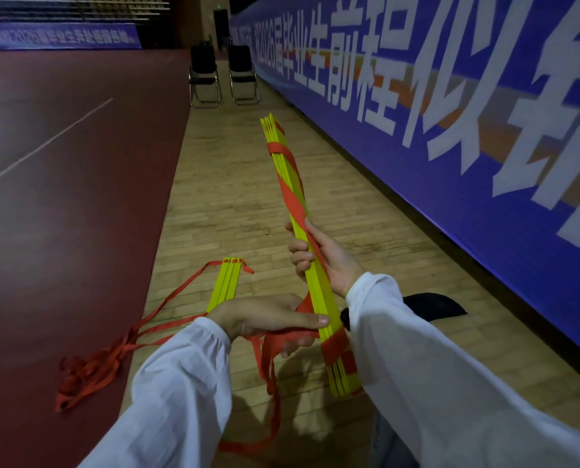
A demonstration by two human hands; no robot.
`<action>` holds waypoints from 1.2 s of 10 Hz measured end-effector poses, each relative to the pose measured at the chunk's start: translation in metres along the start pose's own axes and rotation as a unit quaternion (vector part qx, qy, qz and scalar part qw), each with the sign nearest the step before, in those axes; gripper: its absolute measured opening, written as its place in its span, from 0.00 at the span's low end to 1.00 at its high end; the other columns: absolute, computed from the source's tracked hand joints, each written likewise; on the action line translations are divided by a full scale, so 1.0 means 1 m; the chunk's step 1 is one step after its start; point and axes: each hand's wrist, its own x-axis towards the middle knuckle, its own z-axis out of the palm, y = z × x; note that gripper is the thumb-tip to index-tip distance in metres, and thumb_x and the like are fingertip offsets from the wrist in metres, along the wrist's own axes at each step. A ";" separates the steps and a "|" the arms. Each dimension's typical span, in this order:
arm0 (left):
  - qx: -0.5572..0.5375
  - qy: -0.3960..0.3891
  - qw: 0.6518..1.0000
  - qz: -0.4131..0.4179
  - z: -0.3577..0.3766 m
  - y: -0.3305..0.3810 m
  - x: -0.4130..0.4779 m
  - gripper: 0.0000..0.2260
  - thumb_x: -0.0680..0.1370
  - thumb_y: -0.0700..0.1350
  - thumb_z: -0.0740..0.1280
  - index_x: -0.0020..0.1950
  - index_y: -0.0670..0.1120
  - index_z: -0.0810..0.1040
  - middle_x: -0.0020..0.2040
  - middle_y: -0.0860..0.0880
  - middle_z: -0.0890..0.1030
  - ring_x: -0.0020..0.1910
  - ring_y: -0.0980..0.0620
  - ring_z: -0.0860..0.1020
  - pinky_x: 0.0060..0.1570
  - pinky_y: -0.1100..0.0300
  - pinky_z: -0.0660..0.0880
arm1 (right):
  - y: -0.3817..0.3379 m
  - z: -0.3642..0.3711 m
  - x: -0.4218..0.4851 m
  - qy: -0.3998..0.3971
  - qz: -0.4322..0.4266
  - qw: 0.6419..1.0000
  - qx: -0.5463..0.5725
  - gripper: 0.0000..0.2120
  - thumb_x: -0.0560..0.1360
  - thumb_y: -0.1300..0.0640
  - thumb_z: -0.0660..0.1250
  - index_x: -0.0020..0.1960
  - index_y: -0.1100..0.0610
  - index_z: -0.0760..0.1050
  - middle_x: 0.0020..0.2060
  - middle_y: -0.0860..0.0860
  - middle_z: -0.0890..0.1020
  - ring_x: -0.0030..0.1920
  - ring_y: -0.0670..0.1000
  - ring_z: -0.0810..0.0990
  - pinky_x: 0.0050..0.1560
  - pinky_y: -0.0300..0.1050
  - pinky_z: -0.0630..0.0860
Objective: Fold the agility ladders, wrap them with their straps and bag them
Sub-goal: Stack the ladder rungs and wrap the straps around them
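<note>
A folded bundle of yellow ladder rungs (287,170) points away from me, with a red strap (293,201) spiralled round it. My right hand (322,255) grips the bundle at its middle. My left hand (265,317) pinches the red strap between thumb and fingers beside the bundle's near end, where the strap is wound round the rungs (334,344). Loose strap hangs down below the hand (271,393). A second stack of yellow rungs (226,285) lies on the wooden floor, its red straps (89,366) trailing left in a heap. A black bag (434,305) shows behind my right sleeve.
A long blue banner wall (450,146) runs along the right. Two black folding chairs (222,76) stand ahead by the wall. Dark red sports flooring (62,197) with a white line lies to the left of the wooden strip (234,197).
</note>
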 end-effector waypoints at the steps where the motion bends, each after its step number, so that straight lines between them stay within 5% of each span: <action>1: 0.014 0.011 0.999 -0.043 -0.009 -0.007 0.001 0.17 0.79 0.56 0.63 0.40 0.44 0.77 0.35 0.48 0.80 0.27 0.54 0.77 0.32 0.62 0.76 | -0.003 0.011 -0.004 0.033 -0.008 0.997 -0.062 0.11 0.77 0.46 0.58 0.52 0.53 0.70 0.26 0.48 0.70 0.22 0.43 0.68 0.23 0.35 0.70; 2: 0.029 0.063 0.992 -0.102 -0.018 -0.013 0.002 0.24 0.77 0.63 0.63 0.44 0.41 0.79 0.42 0.44 0.81 0.28 0.52 0.79 0.42 0.54 0.79 | -0.004 0.016 -0.006 0.053 -0.011 0.992 -0.116 0.12 0.82 0.47 0.53 0.52 0.53 0.70 0.26 0.48 0.70 0.22 0.43 0.69 0.23 0.36 0.69; 3: 0.046 0.067 0.992 -0.095 -0.014 0.005 0.001 0.24 0.80 0.58 0.59 0.38 0.40 0.79 0.35 0.45 0.81 0.27 0.50 0.77 0.31 0.62 0.75 | -0.004 0.022 -0.006 0.071 -0.006 0.981 -0.179 0.10 0.82 0.48 0.53 0.53 0.53 0.69 0.26 0.49 0.71 0.23 0.45 0.69 0.25 0.35 0.69; 5: 0.074 0.141 0.978 -0.131 -0.013 0.013 -0.002 0.25 0.77 0.61 0.63 0.33 0.42 0.79 0.33 0.43 0.80 0.25 0.49 0.76 0.29 0.62 0.75 | 0.000 0.027 0.001 0.100 -0.060 0.958 -0.262 0.12 0.80 0.49 0.61 0.58 0.55 0.64 0.28 0.52 0.72 0.24 0.48 0.72 0.26 0.38 0.72; 7: 0.116 0.205 0.955 -0.179 -0.007 0.013 0.000 0.24 0.75 0.62 0.66 0.36 0.41 0.78 0.27 0.47 0.79 0.23 0.52 0.76 0.29 0.61 0.75 | 0.013 0.030 0.008 0.197 -0.200 0.880 -0.384 0.05 0.80 0.51 0.63 0.48 0.51 0.69 0.29 0.55 0.73 0.24 0.52 0.72 0.27 0.42 0.70; 8: 0.098 0.258 0.942 -0.190 0.006 0.013 -0.005 0.19 0.76 0.57 0.68 0.33 0.43 0.75 0.19 0.52 0.75 0.17 0.56 0.73 0.24 0.62 0.73 | 0.023 0.028 0.015 0.229 -0.240 0.848 -0.413 0.02 0.80 0.52 0.62 0.50 0.50 0.71 0.29 0.54 0.73 0.24 0.52 0.71 0.27 0.43 0.70; 9: 0.084 0.283 0.944 -0.145 0.012 0.004 0.004 0.19 0.73 0.55 0.68 0.32 0.40 0.73 0.24 0.45 0.72 0.20 0.50 0.69 0.27 0.60 0.73 | 0.034 0.023 0.024 0.232 -0.262 0.833 -0.428 0.03 0.80 0.53 0.62 0.53 0.51 0.70 0.28 0.53 0.71 0.23 0.51 0.69 0.25 0.43 0.68; 10: 0.074 0.312 0.940 -0.113 0.006 -0.013 0.013 0.18 0.74 0.51 0.67 0.28 0.42 0.70 0.23 0.44 0.70 0.20 0.51 0.67 0.25 0.61 0.71 | 0.039 0.014 0.035 0.244 -0.255 0.828 -0.436 0.05 0.79 0.51 0.63 0.54 0.51 0.70 0.28 0.51 0.71 0.24 0.50 0.70 0.27 0.44 0.69; 12: 0.034 0.294 0.951 -0.091 -0.031 -0.056 0.016 0.18 0.73 0.51 0.70 0.27 0.45 0.70 0.21 0.47 0.69 0.17 0.52 0.65 0.23 0.62 0.72 | 0.038 -0.014 0.076 0.250 -0.090 0.892 -0.366 0.21 0.73 0.31 0.60 0.45 0.49 0.71 0.33 0.52 0.77 0.33 0.51 0.78 0.40 0.49 0.77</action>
